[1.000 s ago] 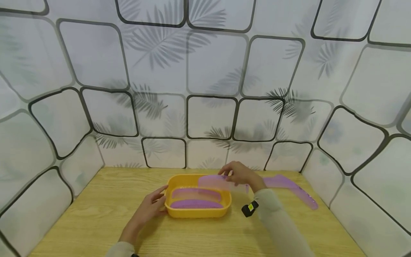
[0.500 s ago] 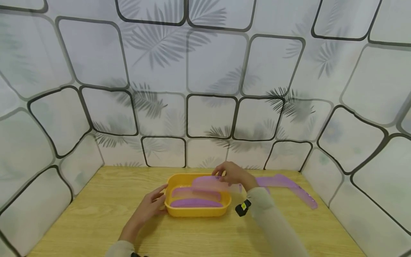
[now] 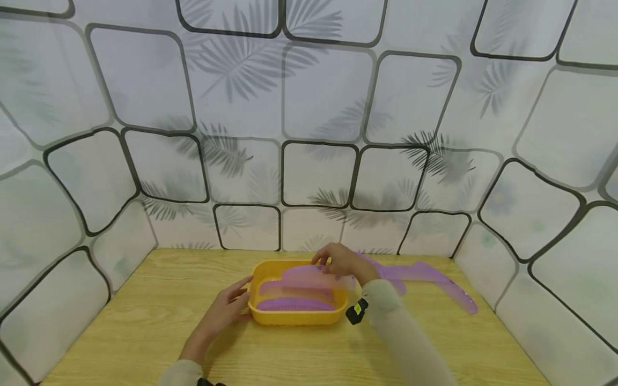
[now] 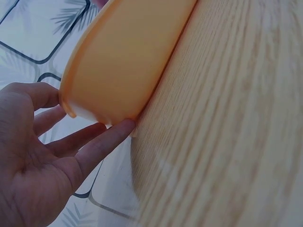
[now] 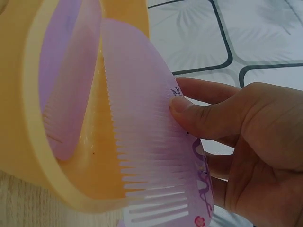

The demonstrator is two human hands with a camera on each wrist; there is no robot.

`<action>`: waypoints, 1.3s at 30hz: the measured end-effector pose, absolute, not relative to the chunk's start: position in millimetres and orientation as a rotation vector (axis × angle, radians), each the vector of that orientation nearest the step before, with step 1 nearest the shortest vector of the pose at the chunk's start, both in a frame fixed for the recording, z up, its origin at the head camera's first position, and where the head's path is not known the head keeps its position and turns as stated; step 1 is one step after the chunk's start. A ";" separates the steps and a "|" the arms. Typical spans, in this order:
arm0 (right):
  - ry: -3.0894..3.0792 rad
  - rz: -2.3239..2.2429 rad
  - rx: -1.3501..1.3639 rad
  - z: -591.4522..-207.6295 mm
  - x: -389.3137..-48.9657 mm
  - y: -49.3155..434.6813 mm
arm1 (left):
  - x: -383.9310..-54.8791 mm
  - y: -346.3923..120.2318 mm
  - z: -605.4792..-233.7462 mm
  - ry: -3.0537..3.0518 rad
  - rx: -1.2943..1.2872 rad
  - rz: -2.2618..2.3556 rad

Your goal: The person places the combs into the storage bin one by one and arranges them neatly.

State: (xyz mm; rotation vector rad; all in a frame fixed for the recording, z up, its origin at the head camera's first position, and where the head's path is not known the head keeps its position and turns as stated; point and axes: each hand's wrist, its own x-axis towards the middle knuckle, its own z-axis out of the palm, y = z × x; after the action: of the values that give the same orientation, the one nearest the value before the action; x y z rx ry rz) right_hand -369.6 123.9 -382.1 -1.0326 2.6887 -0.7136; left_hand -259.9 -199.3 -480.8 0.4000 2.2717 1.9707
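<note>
My right hand [image 3: 343,262] pinches a translucent pink-purple comb [image 5: 147,109] by its curved back, thumb on the near face. In the right wrist view its teeth face into the yellow plastic basket [image 3: 296,320], and its wide-toothed end overlaps the rim. Inside the basket lie a purple comb [image 3: 294,305] at the front and a paler pink comb [image 5: 83,85] beside it. My left hand [image 3: 227,305] touches the basket's left end. In the left wrist view its fingers [image 4: 111,139] rest against the outer wall, one fingertip at the rim.
To the right of the basket, two long purple pieces lie on the wooden table [image 3: 145,316]: a bent one [image 3: 439,279] and another [image 3: 397,287] partly hidden by my right wrist. A patterned wall covering [image 3: 318,177] stands behind the table and along both sides.
My right hand has moved left with the comb, bringing it farther over the basket. More of the purple pieces on the right now shows. The left hand stays at the basket's end.
</note>
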 end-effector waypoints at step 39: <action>2.629 -0.692 -0.980 -402.3 -379.6 82.1 | -259.9 -199.3 -479.0 2.282 0.406 1.963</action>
State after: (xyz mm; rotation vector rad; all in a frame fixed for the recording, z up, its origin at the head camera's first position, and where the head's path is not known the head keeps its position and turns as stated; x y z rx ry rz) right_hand -379.6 82.1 -402.3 -0.9800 2.6288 -0.6915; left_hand -259.9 -199.3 -479.0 0.4057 2.2817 1.9631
